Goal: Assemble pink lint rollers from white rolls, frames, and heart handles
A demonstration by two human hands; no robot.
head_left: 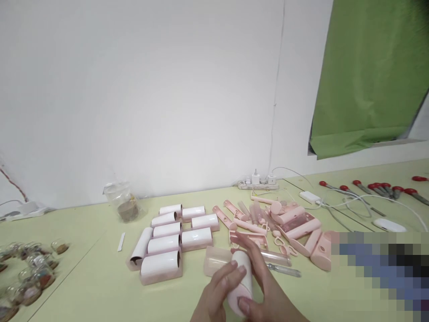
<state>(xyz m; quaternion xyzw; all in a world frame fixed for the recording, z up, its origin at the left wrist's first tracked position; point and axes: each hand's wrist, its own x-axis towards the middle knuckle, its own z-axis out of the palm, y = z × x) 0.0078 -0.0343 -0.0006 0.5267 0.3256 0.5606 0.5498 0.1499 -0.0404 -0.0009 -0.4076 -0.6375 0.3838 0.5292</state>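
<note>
At the lower centre of the frame, the white cylinder (246, 282) sits between both hands, its long axis running roughly up and down the picture. The left hand (219, 293) rests half-curled fingers on its left side, while the right hand (264, 284) arches wider along its right, thumb at the lower end.

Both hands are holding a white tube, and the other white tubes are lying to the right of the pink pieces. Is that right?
Not quite: the other white tubes lie to the left of the pink pieces, as the head view shows. Both the left hand and right hand are holding a white tube.
</note>
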